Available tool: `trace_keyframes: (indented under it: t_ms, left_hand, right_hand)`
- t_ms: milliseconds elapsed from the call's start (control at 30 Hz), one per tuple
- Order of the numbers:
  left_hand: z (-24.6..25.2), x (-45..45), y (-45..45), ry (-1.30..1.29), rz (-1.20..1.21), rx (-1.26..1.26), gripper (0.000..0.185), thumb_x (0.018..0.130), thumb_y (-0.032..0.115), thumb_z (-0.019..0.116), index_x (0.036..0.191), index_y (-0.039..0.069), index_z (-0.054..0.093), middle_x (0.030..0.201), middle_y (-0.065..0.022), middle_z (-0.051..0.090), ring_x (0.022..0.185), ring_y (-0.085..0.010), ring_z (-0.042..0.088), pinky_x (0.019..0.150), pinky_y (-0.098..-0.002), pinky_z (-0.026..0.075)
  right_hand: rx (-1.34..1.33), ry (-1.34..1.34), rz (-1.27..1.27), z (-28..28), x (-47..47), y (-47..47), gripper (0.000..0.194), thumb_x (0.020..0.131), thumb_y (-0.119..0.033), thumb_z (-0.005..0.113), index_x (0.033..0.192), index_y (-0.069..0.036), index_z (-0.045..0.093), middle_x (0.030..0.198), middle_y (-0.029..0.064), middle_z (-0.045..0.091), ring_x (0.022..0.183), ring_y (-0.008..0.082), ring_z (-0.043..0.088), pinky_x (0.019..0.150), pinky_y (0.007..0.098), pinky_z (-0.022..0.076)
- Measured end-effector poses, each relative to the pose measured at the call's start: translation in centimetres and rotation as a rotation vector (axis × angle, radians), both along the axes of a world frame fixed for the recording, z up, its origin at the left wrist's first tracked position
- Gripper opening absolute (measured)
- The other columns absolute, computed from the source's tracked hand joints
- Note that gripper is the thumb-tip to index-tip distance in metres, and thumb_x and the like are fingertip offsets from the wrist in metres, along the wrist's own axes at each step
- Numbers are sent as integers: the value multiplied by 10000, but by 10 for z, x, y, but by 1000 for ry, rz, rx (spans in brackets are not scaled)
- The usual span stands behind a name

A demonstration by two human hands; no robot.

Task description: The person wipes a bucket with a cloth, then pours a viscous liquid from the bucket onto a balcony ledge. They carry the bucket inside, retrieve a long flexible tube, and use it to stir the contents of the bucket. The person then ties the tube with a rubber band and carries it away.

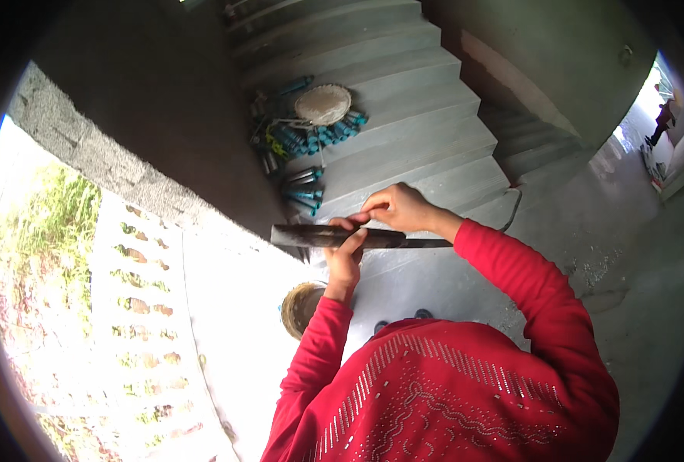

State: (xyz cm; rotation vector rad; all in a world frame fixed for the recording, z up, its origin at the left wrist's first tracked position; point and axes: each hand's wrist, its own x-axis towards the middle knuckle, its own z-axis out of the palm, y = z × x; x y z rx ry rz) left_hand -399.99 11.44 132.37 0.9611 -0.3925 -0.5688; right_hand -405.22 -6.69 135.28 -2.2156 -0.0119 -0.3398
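Observation:
My left hand [345,260] is closed around a long dark tool [301,235], held level above the landing. The tool has a broad, flat left end and a narrower right end that reaches under my right wrist. Its exact kind cannot be told. My right hand [402,208] is just above the tool, thumb and fingers pinched together at the fingertips of my left hand. Whether something small is between them is too fine to see. Below my left forearm stands a round bucket [303,309], its rim crusted and partly hidden by the sleeve.
Grey stairs [400,86] rise ahead. On them, at the left, lie several blue-green tubes [304,190] around a round container [323,105] with pale contents. A rough block ledge [116,167] and a sunlit balustrade [140,306] run along the left. A person [662,121] is far right.

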Motion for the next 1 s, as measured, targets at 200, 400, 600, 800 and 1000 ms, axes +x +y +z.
trace_keyframes:
  t_ms: [200, 400, 600, 800, 1000]
  left_hand:
    - [-1, 5, -3, -167, 26, 22, 224, 725, 41, 656, 899, 76, 518, 1368, -124, 461, 1192, -275, 511, 1041, -402, 344]
    - [-9, 12, 4, -129, -40, 77, 218, 722, 68, 665, 896, 72, 534, 1411, -139, 437, 1132, -270, 545, 1017, -418, 370]
    - [-8, 16, 7, -132, -46, 143, 249, 722, 98, 705, 901, 68, 535, 1398, -149, 450, 1084, -237, 555, 951, -387, 417]
    - [-10, 23, 7, -207, -31, 183, 290, 716, 123, 764, 895, 64, 543, 1327, -105, 486, 1009, -169, 526, 870, -308, 442]
    - [-13, 25, 4, -207, 11, 238, 293, 741, 140, 776, 923, 58, 562, 1096, -35, 522, 951, -143, 499, 862, -274, 411]
  right_hand:
    - [83, 24, -162, 5, 5, 5, 142, 881, -139, 590, 930, -24, 659, 823, 73, 693, 791, 169, 670, 689, 300, 503]
    - [734, 139, -173, 16, 6, 1, 166, 948, -181, 521, 1020, -48, 589, 884, 57, 680, 805, 158, 680, 619, 279, 498]
    - [1069, 107, -158, 46, 6, -14, 187, 959, -222, 501, 1038, -81, 594, 925, 60, 655, 821, 178, 654, 636, 304, 505]
    - [1100, 55, -134, 74, 6, -23, 186, 961, -217, 487, 1023, -82, 598, 867, 58, 643, 777, 180, 632, 644, 314, 510]
    - [967, 54, -47, 97, 11, -27, 194, 938, -200, 493, 1007, -42, 583, 831, 98, 655, 682, 208, 640, 632, 336, 529]
